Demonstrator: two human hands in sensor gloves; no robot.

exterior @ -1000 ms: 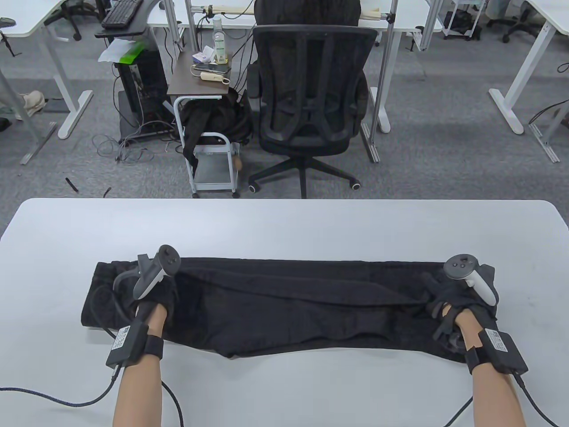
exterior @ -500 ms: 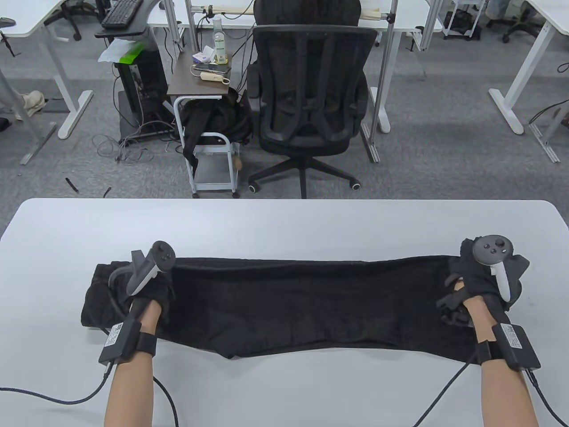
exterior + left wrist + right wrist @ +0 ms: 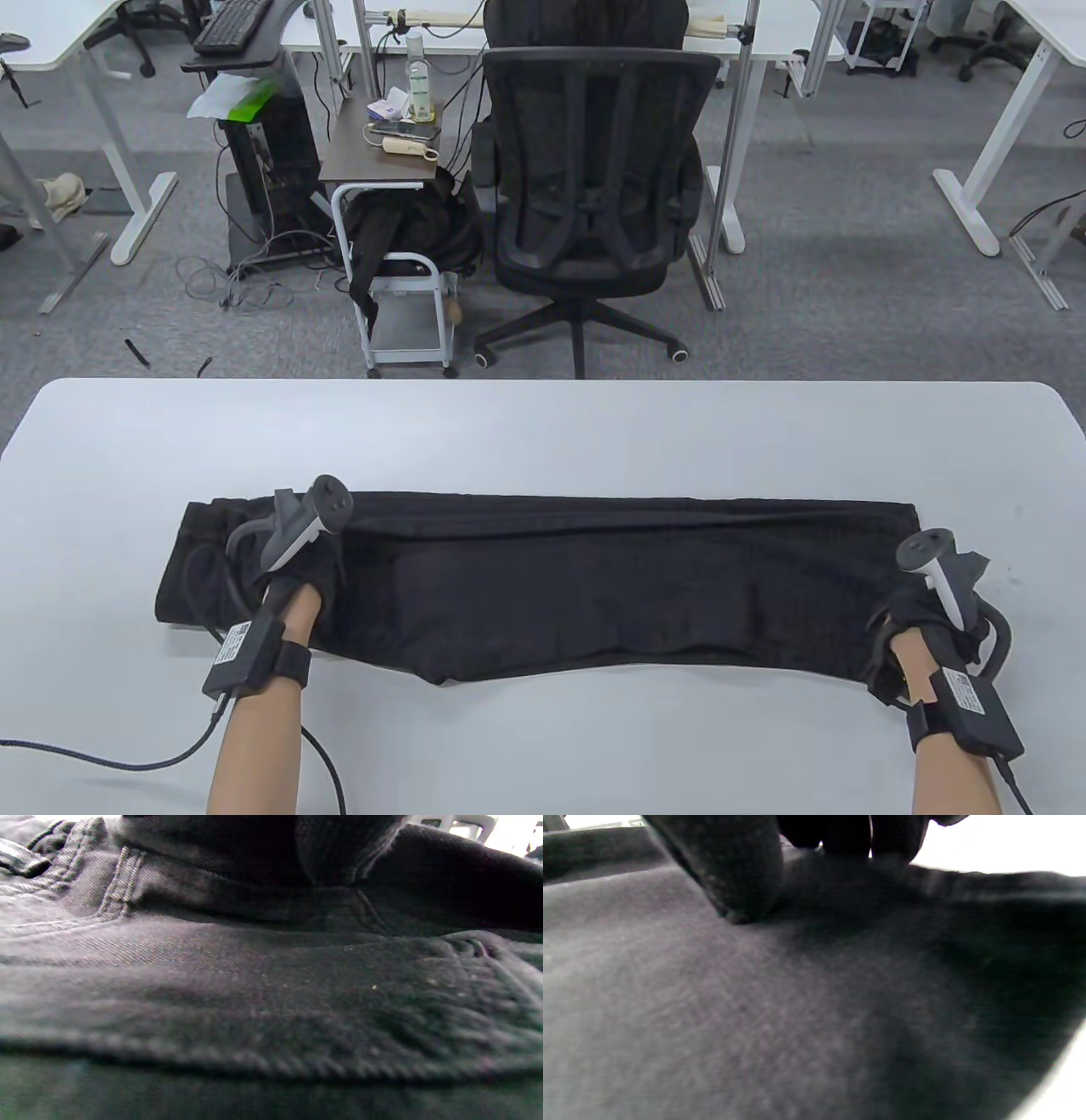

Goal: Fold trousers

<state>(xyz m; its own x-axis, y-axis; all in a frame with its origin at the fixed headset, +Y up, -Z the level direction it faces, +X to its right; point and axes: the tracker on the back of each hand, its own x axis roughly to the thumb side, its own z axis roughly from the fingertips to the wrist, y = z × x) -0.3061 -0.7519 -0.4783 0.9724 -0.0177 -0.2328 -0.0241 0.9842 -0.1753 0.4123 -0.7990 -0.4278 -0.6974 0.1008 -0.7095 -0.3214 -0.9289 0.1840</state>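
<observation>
Black trousers [image 3: 577,586] lie lengthwise on the white table [image 3: 543,424], folded leg over leg, with the waistband at the left and the hems at the right. My left hand [image 3: 299,567] rests on the cloth just right of the waistband. The left wrist view shows the waist seams and stitching [image 3: 118,882] close up. My right hand [image 3: 920,615] is at the near right corner of the hems. In the right wrist view its thumb [image 3: 738,874] and fingertips [image 3: 848,836] press down on the flat cloth [image 3: 755,1005], set apart from each other.
A black office chair [image 3: 594,195] and a small cart [image 3: 407,314] stand on the floor beyond the table's far edge. Glove cables [image 3: 127,755] trail across the near side of the table. Bare table surface surrounds the trousers.
My right hand carried the lifted hem out to the right, laid it flat, then drew back to the near right corner. The top leg's creases are gone. My left hand stayed at the waist.
</observation>
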